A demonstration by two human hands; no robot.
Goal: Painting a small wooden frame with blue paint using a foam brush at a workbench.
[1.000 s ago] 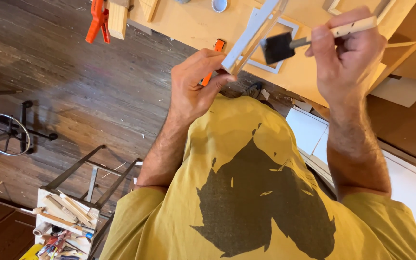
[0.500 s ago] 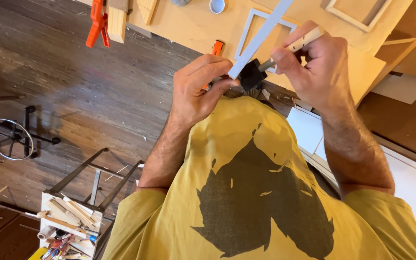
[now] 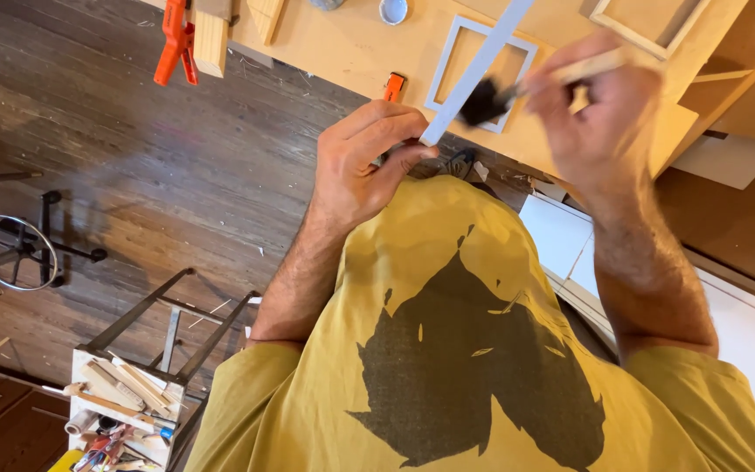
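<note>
Head view: looking down over a yellow shirt [image 3: 482, 350] with a dark print, both bare hands raised in front of the chest.
Left grip: left hand [image 3: 369, 166] has fingers and thumb pressed together, pinching the near end of a pale grey strip [image 3: 482, 65].
Strip: long, flat, narrow; runs from the left fingertips up and away over the table [image 3: 342, 44], tilted to the right, far end out of frame.
Right grip: right hand [image 3: 600, 118] is closed around the light wooden handle of a foam brush [image 3: 485, 102]; hand and handle are motion-blurred.
Brush head: black, blunt, touching or just beside the right edge of the strip; blur makes contact hard to judge.
Under the strip: 1 grey square frame [image 3: 456, 74] lies flat on the table, open in the middle.
Far right of table: 1 unpainted wooden frame [image 3: 640, 26], partly cut off at the top.
Table edge, near left hand: small orange tool [image 3: 393, 87].
Table top edge: small round white container [image 3: 392, 10].
Far left of table: orange clamp [image 3: 175, 39] gripping a wood block [image 3: 211, 39].
Floor: dark worn boards [image 3: 133, 175]; a white cart of tools and sticks [image 3: 120, 402] at lower left.
</note>
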